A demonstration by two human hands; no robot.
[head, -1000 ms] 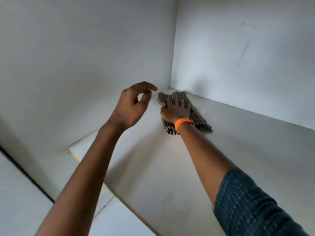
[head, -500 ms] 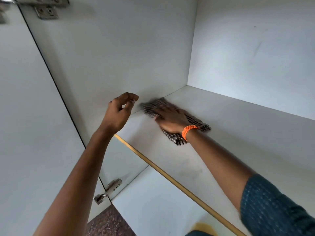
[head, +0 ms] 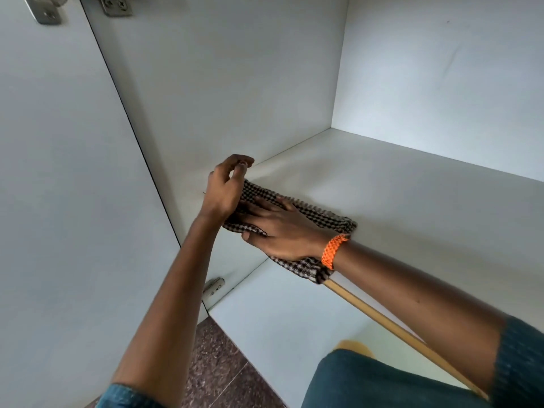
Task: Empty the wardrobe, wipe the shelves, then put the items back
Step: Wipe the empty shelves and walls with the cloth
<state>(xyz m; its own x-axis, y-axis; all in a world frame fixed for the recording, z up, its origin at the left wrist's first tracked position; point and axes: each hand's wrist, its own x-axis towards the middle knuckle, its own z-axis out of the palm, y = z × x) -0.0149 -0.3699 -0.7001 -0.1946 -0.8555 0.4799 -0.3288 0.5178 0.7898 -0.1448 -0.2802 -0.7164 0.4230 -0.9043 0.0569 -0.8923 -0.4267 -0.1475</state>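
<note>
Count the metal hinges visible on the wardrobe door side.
3. Two hinges at the top left, one on the door and one on the side wall; one lower hinge by the shelf below. Others may be out of view.

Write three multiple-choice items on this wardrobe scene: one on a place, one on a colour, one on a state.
1. Where does the checked cloth lie?
A. on the floor
B. at the shelf's front left edge
C. in the back corner

2. What colour is the wristband?
A. orange
B. green
C. white

3. What is the right hand doing?
A. hanging idle
B. gripping a hinge
C. pressing flat on the cloth

Answers: B, the cloth overhangs the shelf edge near the left wall; A, it is bright orange; C, its straight fingers lie on the cloth.
</note>
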